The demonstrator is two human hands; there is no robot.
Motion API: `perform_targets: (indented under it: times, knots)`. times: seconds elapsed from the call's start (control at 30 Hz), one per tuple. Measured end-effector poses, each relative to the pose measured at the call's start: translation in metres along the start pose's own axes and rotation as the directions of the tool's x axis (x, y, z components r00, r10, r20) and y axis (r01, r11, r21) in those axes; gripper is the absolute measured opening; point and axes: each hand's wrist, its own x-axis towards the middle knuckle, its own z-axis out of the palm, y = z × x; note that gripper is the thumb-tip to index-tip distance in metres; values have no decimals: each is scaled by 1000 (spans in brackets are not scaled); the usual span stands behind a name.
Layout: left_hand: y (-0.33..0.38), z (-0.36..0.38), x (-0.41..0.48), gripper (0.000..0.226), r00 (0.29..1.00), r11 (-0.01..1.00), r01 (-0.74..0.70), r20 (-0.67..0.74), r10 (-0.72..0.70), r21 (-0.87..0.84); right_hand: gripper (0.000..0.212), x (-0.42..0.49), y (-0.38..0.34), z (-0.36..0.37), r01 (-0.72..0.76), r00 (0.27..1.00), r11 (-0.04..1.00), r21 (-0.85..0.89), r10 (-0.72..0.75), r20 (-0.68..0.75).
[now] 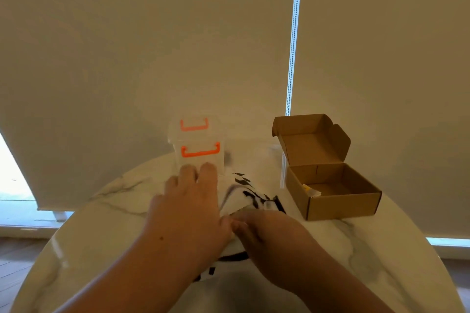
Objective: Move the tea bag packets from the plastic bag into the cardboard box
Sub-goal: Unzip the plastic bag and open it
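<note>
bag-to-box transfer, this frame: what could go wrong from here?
1. Left hand lies flat on the bag, with its fingertips almost at the clear container. A forward slip might shove the container.
2. Right hand has its fingertips hidden at the bag, so its grip is unconfirmed. It may come away empty or drag the bag.
3. Box stands close to the right rim of the table. A bump during a drop might push it off.
</note>
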Motion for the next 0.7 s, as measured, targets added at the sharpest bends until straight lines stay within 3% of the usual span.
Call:
perform_targets:
  times: [0.07,0.13,0.2,0.27,0.37,0.47,0.53,0.57,0.63,0.7]
  knots:
    - [-7,6,-4,31,990,992,88,120,-77,-86,28,6,2,0,2,1000,998,63,-3,12]
    - [-15,12,0,11,982,950,139,162,-96,-278,45,16,4,5,-49,974,998,-34,55,221]
    - [-22,14,9,11,980,893,185,143,-138,-410,47,22,3,11,-142,910,979,-146,187,369]
    - [-27,12,16,15,984,881,178,84,-157,-438,37,23,5,14,-174,853,947,-271,282,439]
    - [-36,12,29,14,984,892,172,37,-173,-418,35,22,11,16,-176,877,938,-297,286,385]
    - [-35,10,32,19,986,934,163,26,-163,-319,40,22,14,16,-205,918,965,-162,247,309]
    - [-23,6,18,35,994,967,51,-76,-72,-251,44,18,18,20,-257,931,963,-74,268,249]
    - [-11,0,7,40,985,949,-80,-170,29,-305,42,16,20,20,-237,953,971,-25,237,186]
    - [12,-12,-15,39,932,818,-355,-242,270,-452,21,17,21,20,-139,988,989,52,136,69]
    - [25,-8,-28,32,871,729,-487,-208,445,-480,24,27,10,15,-159,976,987,23,153,152]
